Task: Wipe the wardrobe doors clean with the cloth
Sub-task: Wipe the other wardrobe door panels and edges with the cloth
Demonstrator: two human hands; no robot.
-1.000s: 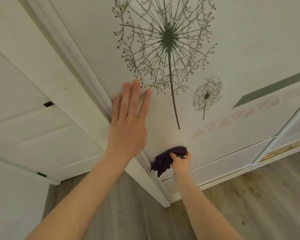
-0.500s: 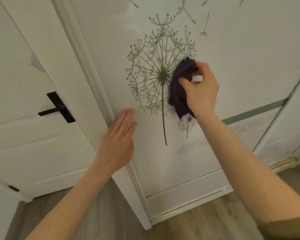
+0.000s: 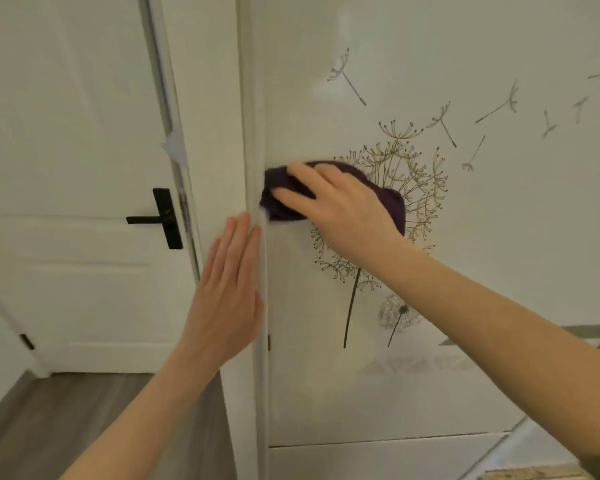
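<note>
The white wardrobe door (image 3: 447, 57) fills the right of the view and carries a dandelion decal (image 3: 420, 178). My right hand (image 3: 343, 209) holds a bunched dark purple cloth (image 3: 279, 202) against the door at its left edge. The fingers lie over the cloth and point left; the thumb is hidden. More cloth sticks out beside my wrist. My left hand (image 3: 226, 299) rests flat, fingers straight and pointing up, on the wardrobe's white corner trim (image 3: 255, 98), just below the cloth.
A white room door (image 3: 66, 116) with a black lever handle (image 3: 161, 220) stands to the left of the wardrobe. Grey wood floor (image 3: 66, 420) lies below it. A lower wardrobe panel (image 3: 361, 460) runs under the door.
My right hand carried the cloth up from the door's bottom, over the dandelion, and now left to the door's edge. The view rose. My left hand stayed flat at the corner trim.
</note>
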